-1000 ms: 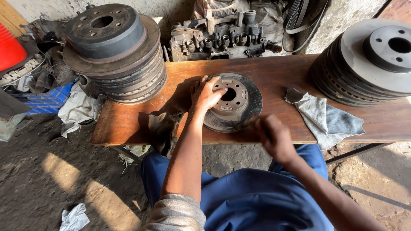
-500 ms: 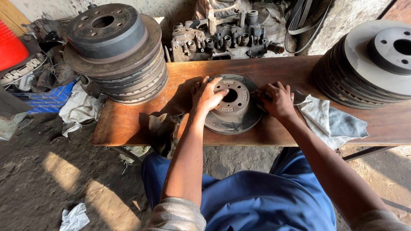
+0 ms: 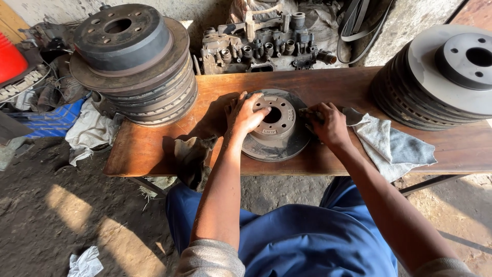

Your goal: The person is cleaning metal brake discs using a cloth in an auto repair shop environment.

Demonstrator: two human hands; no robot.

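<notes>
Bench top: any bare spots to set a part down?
Bare wood on the bench behind the disc, up to the right stack; also between left stack and dark rag. Crowded at the disc: both hands, grey cloth.

Left hand [image 3: 247, 114] splayed flat; right hand [image 3: 328, 123] curled, pressing down.

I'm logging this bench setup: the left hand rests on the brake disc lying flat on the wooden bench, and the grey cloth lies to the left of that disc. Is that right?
Not quite. The head view shows the grey cloth lying to the right of the brake disc, beside the right hand. The rest holds: the left hand rests on the disc, flat on the wooden bench.
</notes>
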